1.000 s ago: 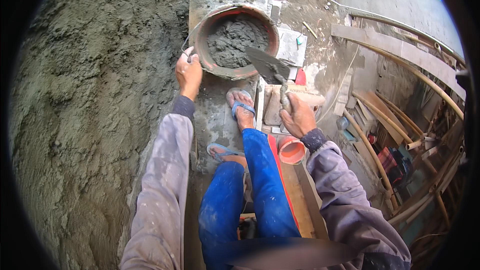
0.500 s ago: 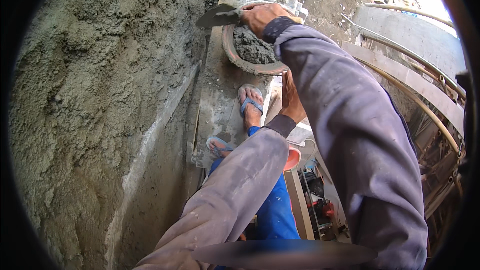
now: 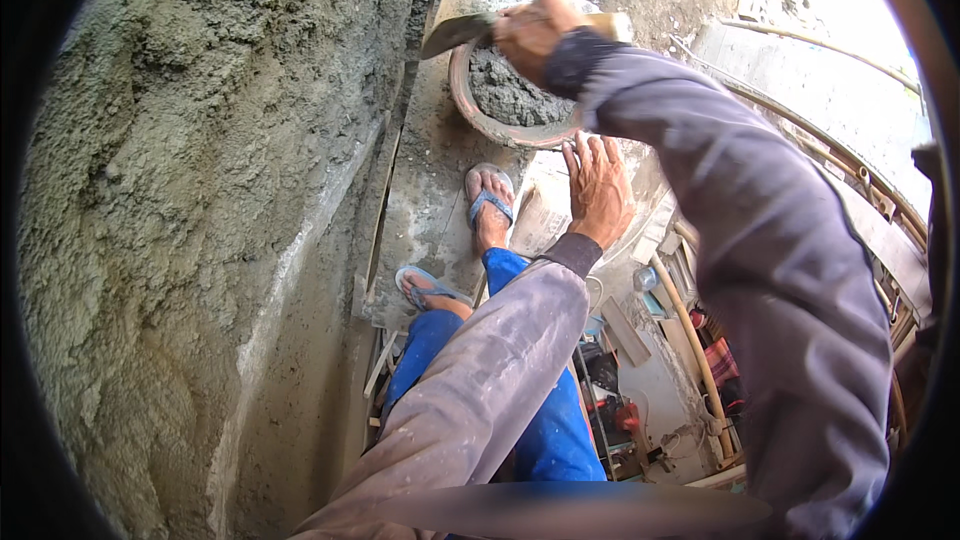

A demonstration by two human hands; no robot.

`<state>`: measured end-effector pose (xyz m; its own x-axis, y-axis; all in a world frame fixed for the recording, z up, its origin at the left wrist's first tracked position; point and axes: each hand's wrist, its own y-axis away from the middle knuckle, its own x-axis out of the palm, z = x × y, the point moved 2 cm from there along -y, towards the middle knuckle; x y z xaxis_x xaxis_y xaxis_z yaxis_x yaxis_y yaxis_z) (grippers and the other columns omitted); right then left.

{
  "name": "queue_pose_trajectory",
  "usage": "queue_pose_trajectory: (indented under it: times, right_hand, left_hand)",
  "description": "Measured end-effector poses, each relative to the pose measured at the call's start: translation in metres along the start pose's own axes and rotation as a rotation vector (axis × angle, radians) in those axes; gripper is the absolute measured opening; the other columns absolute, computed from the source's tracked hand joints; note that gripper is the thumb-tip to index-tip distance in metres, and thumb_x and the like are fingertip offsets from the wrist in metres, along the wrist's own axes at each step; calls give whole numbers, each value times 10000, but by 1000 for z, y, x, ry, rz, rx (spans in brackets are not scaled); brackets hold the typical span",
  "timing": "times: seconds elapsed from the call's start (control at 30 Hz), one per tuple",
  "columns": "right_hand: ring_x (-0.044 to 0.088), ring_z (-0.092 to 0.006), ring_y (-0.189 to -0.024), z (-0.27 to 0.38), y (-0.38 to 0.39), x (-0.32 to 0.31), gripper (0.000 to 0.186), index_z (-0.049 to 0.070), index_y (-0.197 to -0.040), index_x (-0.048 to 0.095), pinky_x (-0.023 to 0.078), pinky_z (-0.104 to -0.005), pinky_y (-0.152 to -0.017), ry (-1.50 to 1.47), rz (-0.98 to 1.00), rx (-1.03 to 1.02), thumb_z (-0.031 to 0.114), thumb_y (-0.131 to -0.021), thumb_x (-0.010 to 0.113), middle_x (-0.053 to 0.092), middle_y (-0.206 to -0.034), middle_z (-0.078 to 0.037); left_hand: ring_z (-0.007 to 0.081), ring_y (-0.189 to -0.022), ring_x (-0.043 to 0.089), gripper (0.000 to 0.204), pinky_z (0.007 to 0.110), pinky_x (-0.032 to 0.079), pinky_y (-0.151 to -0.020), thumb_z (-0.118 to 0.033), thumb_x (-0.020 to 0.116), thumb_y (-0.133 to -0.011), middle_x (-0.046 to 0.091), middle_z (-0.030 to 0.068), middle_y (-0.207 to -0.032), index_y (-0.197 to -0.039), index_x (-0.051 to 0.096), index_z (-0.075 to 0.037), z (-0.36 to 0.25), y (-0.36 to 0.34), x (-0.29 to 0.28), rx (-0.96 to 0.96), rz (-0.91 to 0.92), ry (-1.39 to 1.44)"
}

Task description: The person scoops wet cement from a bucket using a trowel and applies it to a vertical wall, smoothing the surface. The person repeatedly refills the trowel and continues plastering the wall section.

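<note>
My right hand [image 3: 540, 35] is closed around the wooden handle of a trowel [image 3: 457, 33], whose mortar-smeared metal blade points left. Below that hand sits a round, reddish-rimmed basin [image 3: 463, 100] on a board. Wet grey mortar [image 3: 510, 90] fills much of it, partly hidden by the right hand and wrist. Close by the basin's near right edge, my left hand [image 3: 602, 195] has its fingers stretched out and holds nothing. Its fingertips are at the rim; whether they touch it I cannot tell.
A rough, mortar-covered wall [image 3: 200, 170] rises along the left. My sandalled feet [image 3: 490, 202] stand on a narrow plank platform [image 3: 425, 200] beside it. Down to the right are bamboo poles [image 3: 690, 350], boards and assorted clutter at a lower level.
My left hand has turned, its fingers now plainly spread out near the basin's rim. The right hand with the trowel has shifted slightly right and up, baring more of the wooden handle.
</note>
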<state>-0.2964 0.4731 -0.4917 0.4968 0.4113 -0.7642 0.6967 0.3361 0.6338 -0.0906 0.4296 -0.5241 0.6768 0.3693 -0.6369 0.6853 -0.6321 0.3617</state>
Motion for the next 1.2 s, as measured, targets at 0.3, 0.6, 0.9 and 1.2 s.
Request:
queue_pose_trajectory:
  times: [0.3, 0.6, 0.9, 1.2]
  right_hand:
    - [657, -327, -814, 121, 9, 41, 294, 104, -984, 726, 509, -535, -607, 208, 113, -99, 322, -840, 594, 692, -935, -103]
    - [696, -171, -768, 2, 21, 15, 420, 281, -1409, 428, 524, -386, -561, -291, -121, 68, 226, -993, 428, 693, -827, -40]
    - [647, -176, -619, 2, 66, 56, 165, 163, -947, 625, 445, -394, -492, 5, 153, -50, 172, -939, 460, 644, -757, -49]
    - [564, -267, -636, -49, 175, 12, 220, 70, -1025, 560, 493, -413, -635, -830, -566, 514, 47, -807, 539, 575, -734, -125]
  left_hand:
    - [399, -1385, 255, 630, 520, 80, -1163, -364, 508, -924, 345, 179, -1487, -1443, 340, -49, 20, 42, 20, -30, 325, 845]
    - [423, -1319, 330, 972, 555, 176, -1140, -318, 780, -672, 418, 259, -1330, -1390, 284, 112, -1, 10, -20, -36, 24, -73]
    - [432, -1312, 337, 918, 572, 149, -1141, -270, 748, -691, 425, 286, -1304, -1372, 279, 129, -6, 5, -36, -61, 25, 43]
    - [269, -890, 633, 222, 385, 501, -814, -152, 532, -922, 641, 172, -995, -1079, 580, -2, 178, -6, -142, -910, -776, 543]
